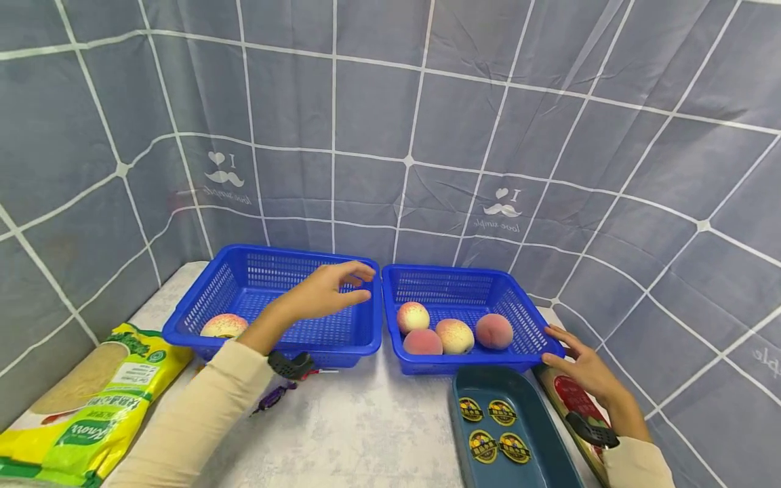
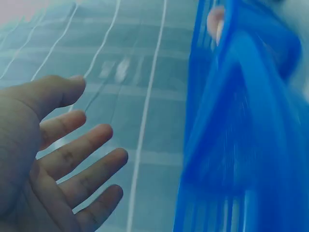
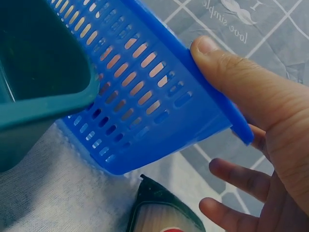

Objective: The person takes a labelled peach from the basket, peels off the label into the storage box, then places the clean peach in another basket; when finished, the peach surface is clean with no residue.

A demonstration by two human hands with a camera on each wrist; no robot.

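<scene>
My left hand (image 1: 332,291) is raised over the left blue basket (image 1: 183,332), fingers loosely bent and nothing between them. In that basket a pale, red-speckled peach (image 1: 224,325) lies near the front left, partly hidden by my forearm. My right hand (image 1: 582,373) holds the front right corner of the right blue basket (image 1: 421,368). In the right wrist view the thumb (image 3: 207,48) presses on the rim, a finger tucks behind it, and the other fingers spread free. Several peaches sit in this basket, two fuzzy pink (image 1: 494,331) and two pale speckled (image 1: 455,337).
A teal tray (image 1: 552,434) bearing several round black-and-gold stickers (image 1: 502,412) stands before the right basket. Beside it lies a red-and-green package (image 1: 573,396). A yellow Knorr bag (image 1: 104,407) lies at the left; a small purple item (image 1: 274,396) is near the left basket. A grey curtain (image 1: 378,102) hangs behind.
</scene>
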